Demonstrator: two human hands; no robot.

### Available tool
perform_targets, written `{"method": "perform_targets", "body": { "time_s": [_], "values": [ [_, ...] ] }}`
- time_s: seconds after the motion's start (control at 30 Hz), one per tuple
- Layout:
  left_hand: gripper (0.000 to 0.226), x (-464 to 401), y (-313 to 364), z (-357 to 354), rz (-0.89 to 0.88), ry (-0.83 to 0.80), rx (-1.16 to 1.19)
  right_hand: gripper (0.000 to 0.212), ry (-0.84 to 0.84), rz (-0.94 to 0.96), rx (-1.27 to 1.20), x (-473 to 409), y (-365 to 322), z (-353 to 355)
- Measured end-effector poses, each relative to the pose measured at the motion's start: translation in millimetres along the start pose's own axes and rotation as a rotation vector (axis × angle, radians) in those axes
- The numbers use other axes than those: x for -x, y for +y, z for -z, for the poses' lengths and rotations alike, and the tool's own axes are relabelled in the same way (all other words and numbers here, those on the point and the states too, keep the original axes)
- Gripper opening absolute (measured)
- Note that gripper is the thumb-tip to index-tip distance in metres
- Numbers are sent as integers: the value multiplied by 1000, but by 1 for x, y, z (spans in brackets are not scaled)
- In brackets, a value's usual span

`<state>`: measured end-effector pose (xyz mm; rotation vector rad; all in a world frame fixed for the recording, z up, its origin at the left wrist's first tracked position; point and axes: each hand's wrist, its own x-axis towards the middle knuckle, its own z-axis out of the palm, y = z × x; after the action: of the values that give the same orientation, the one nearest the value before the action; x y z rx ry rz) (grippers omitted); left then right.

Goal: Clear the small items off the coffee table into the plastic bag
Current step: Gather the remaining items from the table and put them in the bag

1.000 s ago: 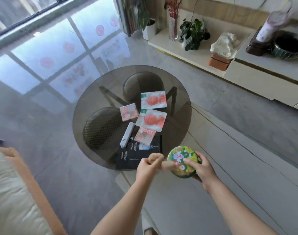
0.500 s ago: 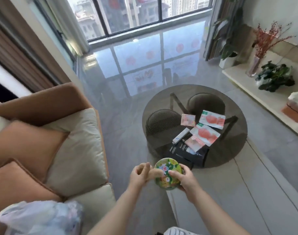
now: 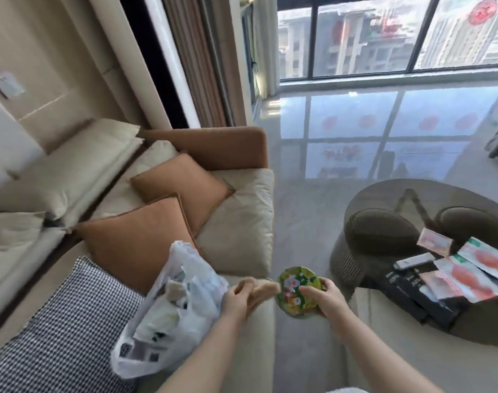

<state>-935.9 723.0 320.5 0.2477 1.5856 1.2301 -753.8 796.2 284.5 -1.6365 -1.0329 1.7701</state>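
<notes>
Green round tin (image 3: 298, 291) with a cartoon flower print sits in the right hand (image 3: 320, 297) — fingers wrapped over its right rim, thumb across the face. Left hand (image 3: 243, 293) is just left of the tin, fingers curled narrow, fingertips blurred and touching or nearly touching the tin's left edge; can't tell if it carries any load.

Plastic bag (image 3: 172, 307) is left of the tin, slumped on the sofa (image 3: 242, 222) seat, already part full, mouth facing up and toward the hands. Step in hand, as I read it: drop the tin in the bag.

To do it well:
- free the left hand and hold the bag mouth open — thin film, it will likely collapse otherwise
- feed the tin in edge-first, low, and set it down rather than dropping it; it's rigid and may crush soft contents
- bag leans on a cushion, so support the rim or it may tip off the seat edge

Right of the tin, further off: glass coffee table (image 3: 389, 194) still holds red-and-white packets (image 3: 480, 258), a pink packet (image 3: 433, 241), a small white box (image 3: 416, 260) and black boxes (image 3: 406, 287). So several items are left.

Writing: white lettering on the black boxes, too small to read. Tin print shows no legible text. No brand readable anywhere.
</notes>
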Motion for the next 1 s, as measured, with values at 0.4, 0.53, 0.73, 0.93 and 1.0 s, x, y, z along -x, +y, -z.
{"method": "perform_targets", "body": {
  "time_s": [0.4,0.53,0.73,0.93,1.0],
  "values": [
    [26,1,-15,213,59,443,156,46,-210,85,386,25,-5,-211],
    [52,-17,-24,235,133,475,184,45,-240,163,566,16,-16,-256],
    [44,-45,-15,247,215,563,221,39,-305,308,912,-17,-30,-312],
    [9,-89,-19,255,291,677,201,32,-470,485,1315,-58,-27,-361],
    [8,-105,-23,259,324,714,187,26,-498,491,1369,-73,-23,-375]
  ]
}}
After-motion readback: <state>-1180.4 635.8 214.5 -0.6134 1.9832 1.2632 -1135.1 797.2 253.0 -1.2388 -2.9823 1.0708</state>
